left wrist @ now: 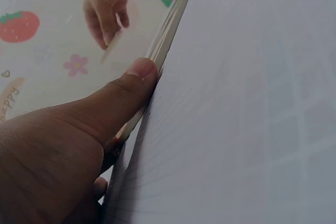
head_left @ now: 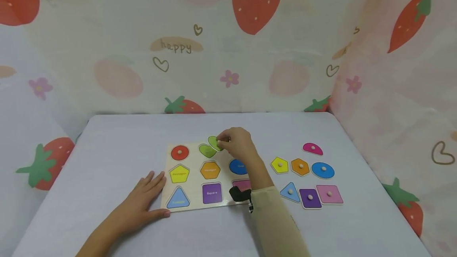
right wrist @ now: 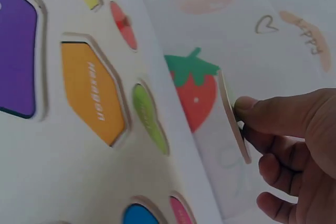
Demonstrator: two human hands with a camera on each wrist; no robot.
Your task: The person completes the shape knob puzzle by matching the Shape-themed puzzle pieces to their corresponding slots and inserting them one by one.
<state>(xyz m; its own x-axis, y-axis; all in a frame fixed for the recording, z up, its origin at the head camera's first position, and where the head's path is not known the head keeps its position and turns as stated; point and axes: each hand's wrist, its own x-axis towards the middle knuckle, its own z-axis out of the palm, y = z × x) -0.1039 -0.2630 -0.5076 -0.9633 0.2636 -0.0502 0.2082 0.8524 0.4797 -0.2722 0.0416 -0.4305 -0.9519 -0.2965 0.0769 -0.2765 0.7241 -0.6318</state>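
Observation:
My right hand [head_left: 240, 145] pinches a green heart puzzle piece [head_left: 213, 142] over the top of a pale wooden shape board [head_left: 192, 163]. The piece overlaps the matching green heart recess [head_left: 205, 152] from the upper right. In the right wrist view it appears edge-on, a thin slab [right wrist: 232, 114] between thumb and fingers. At the board's left edge rests my left hand [head_left: 144, 199], fingers straight and spread, the thumb near the lower-left corner. A red round piece [head_left: 175, 154] with a knob sits in the top-left recess. My right forearm covers part of the board's right column.
Right of the board lie several knobbed pieces: a yellow pentagon [head_left: 277, 165], an orange hexagon [head_left: 297, 167], a blue oval [head_left: 317, 173], a magenta half-circle [head_left: 309, 146], a blue triangle [head_left: 287, 196], a purple square [head_left: 306, 203] and a pink piece [head_left: 333, 198]. Strawberry-print cloth [head_left: 214, 70] backs the table.

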